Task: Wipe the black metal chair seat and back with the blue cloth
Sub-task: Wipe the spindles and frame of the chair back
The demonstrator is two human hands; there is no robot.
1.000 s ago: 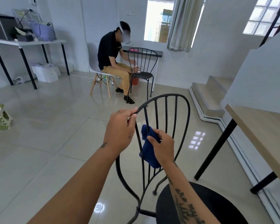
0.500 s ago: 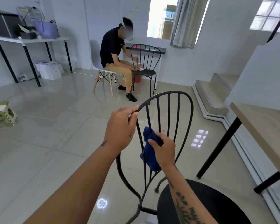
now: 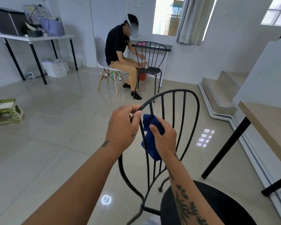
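Chair [image 3: 173, 101] near centre, seat [image 3: 221, 207] at near right, back rails standing between both hands. Left hand [image 3: 122, 125] clamped on the top hoop at its left; right hand [image 3: 165, 140] closed around the cloth [image 3: 150, 135], bunched on a left-side spindle and now sitting higher than a second ago, close under the hoop. Reads as an upstroke along that spindle nearly finished, with remaining spindles to the right and seat probably not yet wiped.
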